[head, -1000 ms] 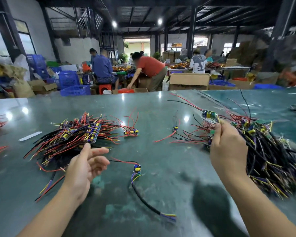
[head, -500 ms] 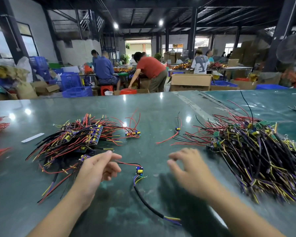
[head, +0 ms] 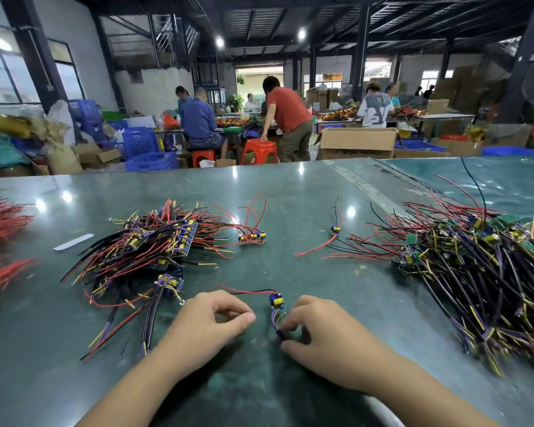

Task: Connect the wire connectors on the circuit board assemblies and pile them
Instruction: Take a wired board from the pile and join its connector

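A small circuit board assembly (head: 276,299) with blue and yellow parts lies on the green table (head: 290,192) in front of me. A red and a black wire run left from it; a purple and black cable curves down from it. My right hand (head: 321,332) pinches that cable just below the board. Left of the board, my left hand (head: 207,325) hovers with loosely curled fingers, thumb and forefinger apart, nothing visible between them. A stacked pile of assemblies (head: 158,245) lies at the left. A large tangled heap of assemblies (head: 475,272) lies at the right.
Two more loose assemblies lie farther back, one (head: 253,235) beside the left pile and one (head: 335,230) near the middle. Red wire bundles (head: 0,217) sit at the left edge, a white strip (head: 73,241) beside them. People work at benches beyond the table.
My right hand left the right heap, swept across to the middle and took hold of the single assembly's cable. My left hand moved right and closer to the same board.
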